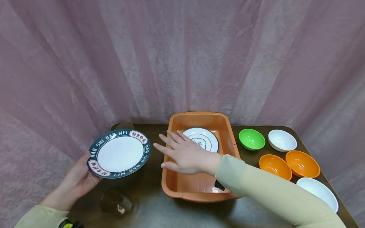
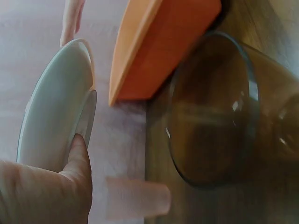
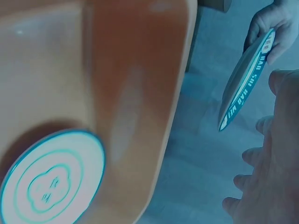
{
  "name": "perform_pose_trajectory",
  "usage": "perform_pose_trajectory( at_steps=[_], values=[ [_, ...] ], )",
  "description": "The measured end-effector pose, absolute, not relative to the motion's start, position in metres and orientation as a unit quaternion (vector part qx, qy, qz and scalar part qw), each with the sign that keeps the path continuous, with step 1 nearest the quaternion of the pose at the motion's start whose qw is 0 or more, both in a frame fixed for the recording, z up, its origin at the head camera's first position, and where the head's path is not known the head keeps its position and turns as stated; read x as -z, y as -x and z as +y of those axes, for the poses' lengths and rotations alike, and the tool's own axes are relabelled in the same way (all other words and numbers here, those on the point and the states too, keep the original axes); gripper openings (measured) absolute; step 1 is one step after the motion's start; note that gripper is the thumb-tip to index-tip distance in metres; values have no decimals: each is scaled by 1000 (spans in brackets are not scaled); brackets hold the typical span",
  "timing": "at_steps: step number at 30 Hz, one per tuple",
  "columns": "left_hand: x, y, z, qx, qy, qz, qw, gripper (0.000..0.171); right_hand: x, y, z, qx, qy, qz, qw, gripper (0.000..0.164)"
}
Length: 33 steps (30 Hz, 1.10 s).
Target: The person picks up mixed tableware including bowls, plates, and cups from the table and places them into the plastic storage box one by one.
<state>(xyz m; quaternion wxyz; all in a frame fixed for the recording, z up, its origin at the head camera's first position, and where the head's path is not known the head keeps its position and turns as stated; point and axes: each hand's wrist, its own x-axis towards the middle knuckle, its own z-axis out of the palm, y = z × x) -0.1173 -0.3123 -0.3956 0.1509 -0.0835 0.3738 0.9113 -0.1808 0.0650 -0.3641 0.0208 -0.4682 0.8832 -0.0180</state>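
My left hand [image 1: 81, 177] grips the near-left edge of a white plate [image 1: 120, 155] with a dark teal lettered rim and red characters. It is held raised left of the orange basin [image 1: 178, 196]. In the left wrist view the thumb presses by the foot ring on the plate's pale underside [image 2: 56, 107]. Over the basin's left side, my right hand [image 1: 188, 155] is stretched out palm down, fingers spread, holding nothing. A second white plate [image 1: 212, 139] with a thin blue rim and a flower-shaped drawing lies in the basin, partly hidden behind that hand.
A brown glass tumbler [image 1: 116, 201] stands below the raised plate. Behind it, a translucent cup [image 2: 138, 198] shows. At right sit a green bowl [image 1: 252, 139], white bowls [image 1: 282, 140] [image 1: 317, 191] and orange bowls [image 1: 275, 166] [image 1: 303, 163]. A pink curtain [image 1: 185, 57] hangs behind the table.
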Motion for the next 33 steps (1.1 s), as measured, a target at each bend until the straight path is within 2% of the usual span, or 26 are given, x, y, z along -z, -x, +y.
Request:
perform_pose_trajectory(
  at_steps=[4, 7, 23, 33],
  values=[
    [384, 127, -290, -885, 111, 424, 155, 72, 363, 183, 87, 16, 456, 890, 19, 71],
    [377, 135, -271, -865, 114, 463, 159, 78, 363, 182, 105, 13, 449, 894, 8, 71],
    [364, 177, -149, -807, 134, 536, 210, 62, 365, 157, 213, 39, 366, 930, -18, 72],
    [364, 188, -98, -793, 143, 549, 223, 57, 359, 145, 252, 37, 330, 943, -18, 69]
  ],
)
